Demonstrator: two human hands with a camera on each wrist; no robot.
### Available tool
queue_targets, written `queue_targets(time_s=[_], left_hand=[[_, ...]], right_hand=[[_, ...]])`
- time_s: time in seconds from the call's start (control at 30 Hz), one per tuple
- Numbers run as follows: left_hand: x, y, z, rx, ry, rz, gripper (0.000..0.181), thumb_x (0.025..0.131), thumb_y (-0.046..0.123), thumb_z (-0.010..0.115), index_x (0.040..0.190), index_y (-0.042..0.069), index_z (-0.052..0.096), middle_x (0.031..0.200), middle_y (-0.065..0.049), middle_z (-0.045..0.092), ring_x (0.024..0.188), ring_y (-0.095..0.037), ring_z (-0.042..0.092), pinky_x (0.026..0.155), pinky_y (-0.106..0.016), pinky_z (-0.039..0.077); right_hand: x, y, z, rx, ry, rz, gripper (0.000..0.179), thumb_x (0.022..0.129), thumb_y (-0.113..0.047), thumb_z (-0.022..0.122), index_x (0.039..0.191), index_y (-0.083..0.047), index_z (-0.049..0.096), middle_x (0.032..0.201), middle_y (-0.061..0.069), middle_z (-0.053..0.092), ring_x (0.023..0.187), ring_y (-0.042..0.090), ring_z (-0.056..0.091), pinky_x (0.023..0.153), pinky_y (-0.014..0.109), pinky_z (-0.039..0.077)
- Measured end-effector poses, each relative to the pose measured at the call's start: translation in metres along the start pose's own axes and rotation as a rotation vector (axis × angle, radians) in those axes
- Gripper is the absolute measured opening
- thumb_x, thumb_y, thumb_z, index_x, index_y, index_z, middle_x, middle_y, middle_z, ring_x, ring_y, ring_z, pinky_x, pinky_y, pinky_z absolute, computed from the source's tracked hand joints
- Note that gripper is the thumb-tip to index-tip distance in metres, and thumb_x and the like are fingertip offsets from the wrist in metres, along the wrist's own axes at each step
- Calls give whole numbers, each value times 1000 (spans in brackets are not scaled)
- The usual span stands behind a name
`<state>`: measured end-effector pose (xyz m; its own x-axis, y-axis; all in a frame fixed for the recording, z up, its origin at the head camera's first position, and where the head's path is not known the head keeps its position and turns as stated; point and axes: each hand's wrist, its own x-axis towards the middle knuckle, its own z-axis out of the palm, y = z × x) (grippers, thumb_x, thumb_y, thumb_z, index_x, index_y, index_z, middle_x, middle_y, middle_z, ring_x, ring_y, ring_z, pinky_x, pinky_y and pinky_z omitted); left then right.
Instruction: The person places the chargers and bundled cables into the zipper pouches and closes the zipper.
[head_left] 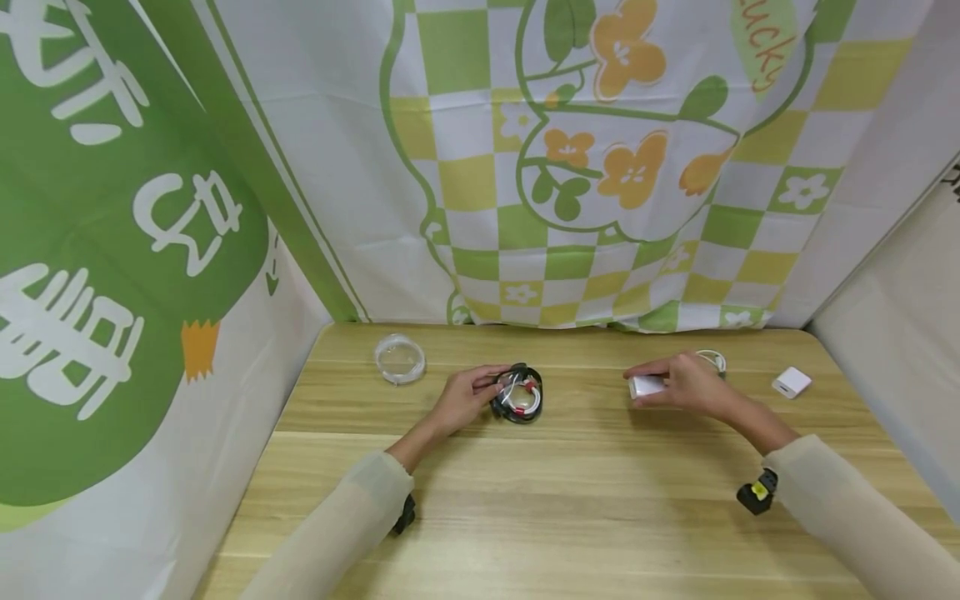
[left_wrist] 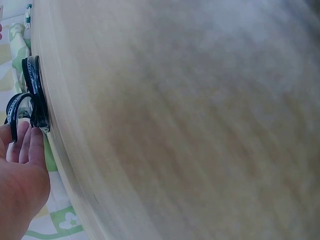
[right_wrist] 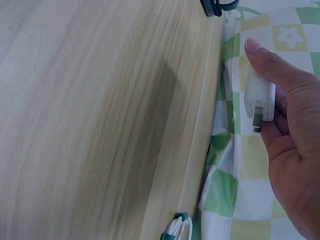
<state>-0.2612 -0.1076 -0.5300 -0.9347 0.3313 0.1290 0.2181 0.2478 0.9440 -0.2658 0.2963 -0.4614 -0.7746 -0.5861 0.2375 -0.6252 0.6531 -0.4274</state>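
Note:
My left hand [head_left: 463,402] pinches the edge of a coiled black cable [head_left: 536,408], which lies on the table near the middle. White wire with red bands shows inside that coil. In the left wrist view, a black loop [left_wrist: 19,100] rises between the thumb and fingers of the hand [left_wrist: 22,180]. Between thumb and fingers, my right hand [head_left: 697,385] holds a white plug-in charger [head_left: 647,387] above the table. Its metal prong [right_wrist: 258,119] points back toward the wrist in the right wrist view.
A clear, pale coil [head_left: 400,360] lies at the back left of the wooden table [head_left: 570,500]. Behind the right hand is a white cable coil [head_left: 712,360], and a second white charger [head_left: 792,382] sits farther right. Patterned cloth [head_left: 600,283] hangs along the back edge.

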Motion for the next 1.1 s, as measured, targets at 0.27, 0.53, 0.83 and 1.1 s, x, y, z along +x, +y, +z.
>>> queue_targets(time_s=[0.27, 0.53, 0.83, 1.1], left_hand=[[0, 1, 0, 0, 1, -8, 38, 102, -2, 67, 140, 3, 67, 129, -20, 73, 121, -35, 71, 96, -30, 60], [0, 1, -1, 4, 2, -20, 38, 102, -1, 67, 140, 4, 68, 129, -18, 74, 121, -33, 71, 96, -29, 61], [1, 0, -1, 18, 0, -7, 38, 102, 0, 68, 140, 4, 68, 128, -19, 74, 121, -33, 72, 96, -29, 60], [0, 1, -2, 24, 0, -8, 38, 102, 0, 68, 140, 4, 68, 128, -18, 74, 121, -33, 72, 97, -30, 61]], right_hand=[[6, -4, 7, 75, -2, -29, 42, 78, -20, 96, 116, -7, 83, 107, 12, 81, 64, -2, 56, 51, 19, 46], [13, -5, 15, 82, 2, -64, 43, 76, -17, 97, 115, -5, 83, 104, 12, 82, 65, -2, 57, 51, 18, 47], [22, -13, 18, 43, -1, -72, 44, 76, -22, 97, 116, -9, 83, 105, 12, 81, 63, -3, 56, 50, 19, 47], [27, -24, 21, 99, -87, 23, 46, 79, -23, 96, 121, -9, 81, 111, 11, 81, 65, 1, 58, 52, 21, 50]])
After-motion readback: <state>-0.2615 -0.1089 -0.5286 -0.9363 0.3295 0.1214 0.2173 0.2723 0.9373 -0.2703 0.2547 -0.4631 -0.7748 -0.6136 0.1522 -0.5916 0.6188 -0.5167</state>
